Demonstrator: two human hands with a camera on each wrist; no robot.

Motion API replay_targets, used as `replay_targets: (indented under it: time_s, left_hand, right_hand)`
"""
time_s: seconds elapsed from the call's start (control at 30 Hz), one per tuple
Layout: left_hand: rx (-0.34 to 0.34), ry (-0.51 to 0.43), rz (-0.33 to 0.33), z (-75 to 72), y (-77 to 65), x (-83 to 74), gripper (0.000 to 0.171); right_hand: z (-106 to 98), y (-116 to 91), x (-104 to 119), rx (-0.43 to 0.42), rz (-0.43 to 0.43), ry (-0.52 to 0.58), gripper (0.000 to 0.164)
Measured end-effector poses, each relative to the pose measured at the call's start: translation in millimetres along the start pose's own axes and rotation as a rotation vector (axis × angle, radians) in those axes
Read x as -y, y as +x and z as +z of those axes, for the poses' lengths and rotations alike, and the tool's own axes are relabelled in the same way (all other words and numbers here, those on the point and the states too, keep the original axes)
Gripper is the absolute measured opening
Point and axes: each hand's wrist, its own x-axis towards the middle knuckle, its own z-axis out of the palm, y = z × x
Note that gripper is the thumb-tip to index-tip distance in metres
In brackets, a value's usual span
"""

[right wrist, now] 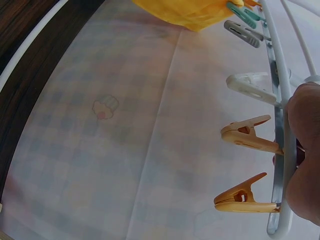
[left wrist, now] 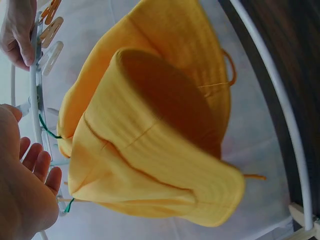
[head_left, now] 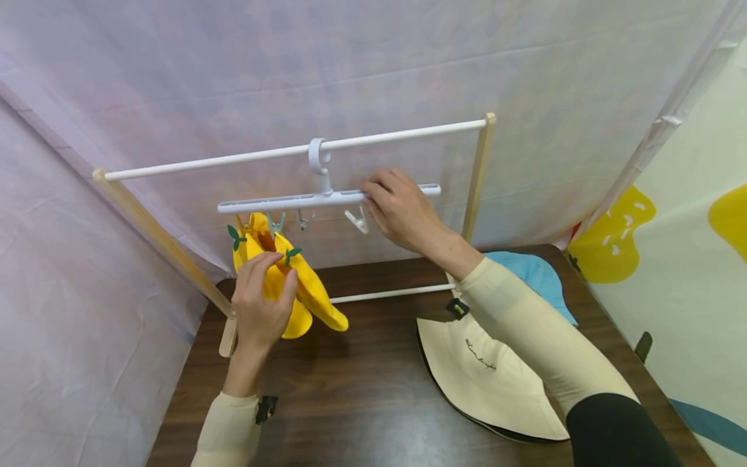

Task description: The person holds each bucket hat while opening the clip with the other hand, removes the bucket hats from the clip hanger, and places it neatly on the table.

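Note:
A white clip hanger (head_left: 268, 203) hangs by its hook from a rack's top rail. My right hand (head_left: 403, 211) grips the right half of its bar. Two yellow bucket hats (head_left: 312, 285) with green leaf tips hang at the bar's left end, held by clips. My left hand (head_left: 261, 305) is just in front of them, its fingers loosely bent. In the left wrist view the left hand (left wrist: 25, 185) holds nothing and stands apart from the nearer yellow hat (left wrist: 135, 145). A white clip (right wrist: 250, 87) and orange clips (right wrist: 247, 137) dangle without hats along the right part.
The rack has wooden posts (head_left: 478, 178), a white top rail (head_left: 403, 135) and a low rail (head_left: 391, 294) over the dark wood table (head_left: 350, 402). A cream bucket hat (head_left: 496, 376) lies at the right, with a blue hat (head_left: 531, 275) behind it. Pale cloth (head_left: 233, 78) hangs behind.

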Motion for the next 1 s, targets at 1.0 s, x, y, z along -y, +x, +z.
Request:
replay_targets:
  time_s: [1.0]
  left_hand:
    - [0.025,-0.026,-0.129,16.5,-47.1,2.9,0.027]
  right_hand:
    - [1,0,1,0.004,0.014,0.011,0.024]
